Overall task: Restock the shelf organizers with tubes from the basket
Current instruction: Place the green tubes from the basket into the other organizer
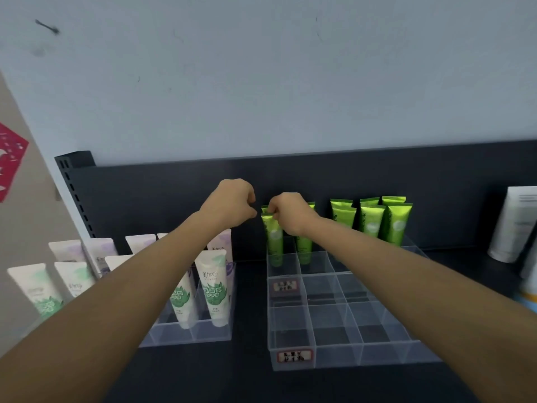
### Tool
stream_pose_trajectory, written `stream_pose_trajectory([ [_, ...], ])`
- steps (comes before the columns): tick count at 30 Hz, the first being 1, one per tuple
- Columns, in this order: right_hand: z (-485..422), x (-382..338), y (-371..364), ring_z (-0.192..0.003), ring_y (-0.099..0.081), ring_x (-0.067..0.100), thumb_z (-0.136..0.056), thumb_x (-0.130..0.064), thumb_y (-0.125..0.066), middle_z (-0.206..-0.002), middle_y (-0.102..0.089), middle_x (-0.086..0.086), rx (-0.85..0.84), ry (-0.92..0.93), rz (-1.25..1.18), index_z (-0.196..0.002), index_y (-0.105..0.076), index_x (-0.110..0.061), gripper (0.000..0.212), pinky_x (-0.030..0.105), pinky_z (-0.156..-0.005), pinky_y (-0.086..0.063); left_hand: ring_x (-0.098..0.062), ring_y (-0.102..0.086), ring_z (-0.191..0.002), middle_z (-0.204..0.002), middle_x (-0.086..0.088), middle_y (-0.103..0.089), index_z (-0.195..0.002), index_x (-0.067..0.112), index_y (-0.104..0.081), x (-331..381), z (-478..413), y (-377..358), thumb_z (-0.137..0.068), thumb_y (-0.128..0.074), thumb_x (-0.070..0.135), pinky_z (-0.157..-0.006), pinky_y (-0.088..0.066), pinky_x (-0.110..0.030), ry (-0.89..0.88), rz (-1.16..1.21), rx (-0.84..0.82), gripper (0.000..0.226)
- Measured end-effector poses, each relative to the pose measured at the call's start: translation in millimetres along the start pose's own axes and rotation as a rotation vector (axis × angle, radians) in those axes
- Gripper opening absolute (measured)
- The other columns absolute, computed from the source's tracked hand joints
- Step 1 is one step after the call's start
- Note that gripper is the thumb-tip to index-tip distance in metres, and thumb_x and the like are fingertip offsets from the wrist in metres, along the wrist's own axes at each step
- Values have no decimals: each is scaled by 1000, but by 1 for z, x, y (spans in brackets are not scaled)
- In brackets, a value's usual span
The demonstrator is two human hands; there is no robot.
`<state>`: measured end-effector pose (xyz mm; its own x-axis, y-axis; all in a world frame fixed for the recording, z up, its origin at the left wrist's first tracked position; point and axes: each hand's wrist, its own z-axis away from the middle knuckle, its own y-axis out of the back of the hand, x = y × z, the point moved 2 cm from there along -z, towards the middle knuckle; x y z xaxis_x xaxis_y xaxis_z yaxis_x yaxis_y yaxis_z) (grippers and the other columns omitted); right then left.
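Note:
Two clear organizers stand on the dark shelf. The right organizer [343, 341] holds several green tubes [372, 225] upright in its back rows; its front compartments hold nothing. My right hand [287, 213] pinches the top edge of a green tube [273, 237] standing at the back left of that organizer. My left hand [229, 205] hovers just left of it with curled fingers and holds nothing that I can see. The left organizer [203, 333] holds several white tubes [213, 286] with green or purple print. No basket is in view.
A black back panel [319, 175] rises behind the shelf, with a pale wall above. At the far right stand larger white tubes [514, 225]. A perforated shelf upright [72, 187] and a red paper cutout [8, 164] are at the left.

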<state>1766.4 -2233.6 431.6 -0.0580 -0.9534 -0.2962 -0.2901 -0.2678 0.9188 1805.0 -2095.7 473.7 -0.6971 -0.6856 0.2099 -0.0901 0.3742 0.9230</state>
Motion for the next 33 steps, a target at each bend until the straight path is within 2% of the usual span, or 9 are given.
stream_pose_trajectory([
  [3, 5, -3, 7, -112, -57, 28, -94, 0, -47, -124, -59, 14, 31, 40, -10, -125, -58, -6, 34, 34, -93, -49, -23, -61, -96, -110, -9, -65, -116, 8, -62, 4, 6, 0, -83, -69, 19, -83, -52, -33, -7, -13, -4, 35],
  [8, 36, 1, 41, -102, -60, 29, -90, -5, -53, -110, -65, 13, 250, 57, -24, -111, -62, -6, 23, 37, -87, -50, -21, -61, -98, -111, -7, -65, -118, 10, -61, 18, 18, 1, -83, -70, 24, -85, -51, -34, -35, 10, -1, 39],
  [12, 101, 21, 68, -102, -62, 22, -88, -6, -57, -108, -69, 8, 344, -45, -96, -112, -65, -8, 25, 32, -92, -47, -17, -60, -98, -109, 0, -65, -115, 16, -63, 50, 42, -9, -79, -72, 33, -85, -50, -33, -101, 105, 1, 40],
  [17, 206, 61, 69, -99, -64, 20, -86, -14, -62, -104, -71, 7, 308, -228, -97, -106, -69, -9, 22, 23, -84, -43, -14, -60, -93, -101, 1, -67, -107, 15, -67, 125, 87, -39, -78, -72, 38, -79, -45, -26, -255, 229, -34, 37],
  [19, 248, 77, 66, -96, -65, 20, -85, -15, -64, -100, -72, 6, 331, -306, -99, -103, -70, -10, 20, 22, -79, -43, -14, -61, -94, -101, 1, -67, -108, 14, -67, 160, 106, -55, -78, -73, 38, -82, -48, -28, -323, 283, -57, 38],
  [22, 312, 99, 65, -96, -66, 21, -84, -13, -64, -101, -72, 9, 373, -418, -124, -103, -70, -7, 20, 25, -83, -47, -14, -64, -94, -105, 0, -68, -110, 14, -66, 210, 141, -81, -78, -73, 36, -83, -51, -27, -454, 388, -82, 39],
  [25, 378, 120, 56, -96, -66, 23, -85, -12, -65, -102, -72, 11, 380, -544, -124, -105, -69, -6, 21, 33, -89, -50, -16, -63, -94, -105, -2, -67, -111, 13, -66, 253, 180, -113, -80, -72, 35, -83, -52, -32, -575, 416, -160, 38],
  [28, 443, 140, 31, -97, -67, 24, -85, -10, -62, -102, -73, 11, 352, -693, -108, -105, -70, -6, 22, 30, -88, -49, -23, -63, -90, -97, -7, -67, -103, 12, -68, 286, 217, -154, -77, -73, 35, -78, -51, -35, -699, 413, -234, 36],
  [33, 543, 168, -33, -101, -65, 26, -85, -11, -61, -105, -72, 12, 176, -967, -164, -104, -70, -5, 22, 30, -89, -47, -20, -60, -97, -105, -2, -64, -109, 16, -64, 324, 273, -228, -81, -64, 45, -83, -51, -38, -773, 339, -549, 41],
])
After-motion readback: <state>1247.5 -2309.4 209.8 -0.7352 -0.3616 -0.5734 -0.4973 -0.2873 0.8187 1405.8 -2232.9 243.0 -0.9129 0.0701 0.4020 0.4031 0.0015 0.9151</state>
